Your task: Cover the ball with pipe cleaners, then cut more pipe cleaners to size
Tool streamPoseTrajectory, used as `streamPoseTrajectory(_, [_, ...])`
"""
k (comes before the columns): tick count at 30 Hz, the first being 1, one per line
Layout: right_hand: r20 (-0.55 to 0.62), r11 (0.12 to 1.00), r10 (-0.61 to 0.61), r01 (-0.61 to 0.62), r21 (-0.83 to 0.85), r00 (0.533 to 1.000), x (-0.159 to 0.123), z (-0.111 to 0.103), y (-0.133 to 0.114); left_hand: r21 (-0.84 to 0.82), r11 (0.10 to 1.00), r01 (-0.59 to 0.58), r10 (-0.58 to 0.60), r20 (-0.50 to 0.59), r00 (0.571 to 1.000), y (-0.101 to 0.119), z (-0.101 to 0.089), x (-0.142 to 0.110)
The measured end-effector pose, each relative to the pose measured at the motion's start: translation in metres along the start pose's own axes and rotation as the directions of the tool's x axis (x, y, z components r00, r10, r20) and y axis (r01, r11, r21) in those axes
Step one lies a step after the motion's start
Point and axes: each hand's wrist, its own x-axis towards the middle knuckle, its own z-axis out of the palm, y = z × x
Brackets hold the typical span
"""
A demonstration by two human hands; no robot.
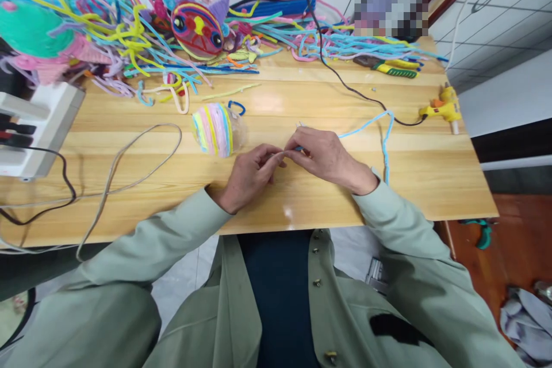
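Observation:
Close together over the middle of the wooden table (207, 195), both my hands are closed in pinches with their fingertips meeting. A light blue pipe cleaner (366, 122) runs out from my right hand (321, 154), bends at the right and comes down toward the sleeve. My left hand (254, 175) pinches toward the same spot; the fingers cover most of what lies between them. Just beyond my left hand sits a clear rounded form (238, 129) wrapped partly in striped pink, yellow and blue pipe cleaner (214, 129). Behind it lies a small dark blue loop (237, 107).
Heaped pipe cleaners (267, 26) line the back, with a colourful horned mask-like figure (198, 26) among them. Pliers (394, 69) and a yellow glue gun (444, 108) lie at right. A white power strip (56, 126) and a looped cable (114, 164) occupy the left.

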Motion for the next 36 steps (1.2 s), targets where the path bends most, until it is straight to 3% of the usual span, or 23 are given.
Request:
streamPoseTrajectory(9, [-0.015, 0.994, -0.090, 0.090, 0.060, 0.996, 0.000, -0.001, 0.013, -0.016, 1.000, 0.008, -0.009, -0.027, 1.000, 0.002, 0.000, -0.002])
streamPoseTrajectory(16, [-0.050, 0.996, -0.075, 0.077, 0.038, 0.996, 0.001, 0.001, 0.012, -0.061, 0.998, -0.033, 0.033, -0.004, 0.999, 0.000, 0.000, 0.002])
streamPoseTrajectory(21, [-0.014, 0.998, -0.056, 0.057, 0.033, 0.998, 0.002, -0.003, 0.014, -0.020, 0.996, -0.091, 0.090, -0.033, 0.995, 0.000, 0.000, 0.000])
streamPoseTrajectory(25, [-0.021, 1.000, 0.019, -0.019, -0.024, 1.000, 0.001, -0.020, 0.025, -0.071, 0.994, -0.086, 0.081, -0.068, 0.994, 0.000, 0.000, 0.002])
streamPoseTrajectory(31, [-0.162, 0.978, 0.141, -0.163, -0.132, 0.977, -0.008, -0.062, 0.054, -0.181, 0.982, -0.051, 0.021, -0.161, 0.987, -0.004, -0.004, 0.008])
streamPoseTrajectory(36, [-0.220, 0.968, 0.226, -0.245, -0.060, 0.949, -0.016, -0.078, 0.060, -0.184, 0.982, -0.030, 0.021, -0.052, 0.998, -0.003, -0.002, 0.006])
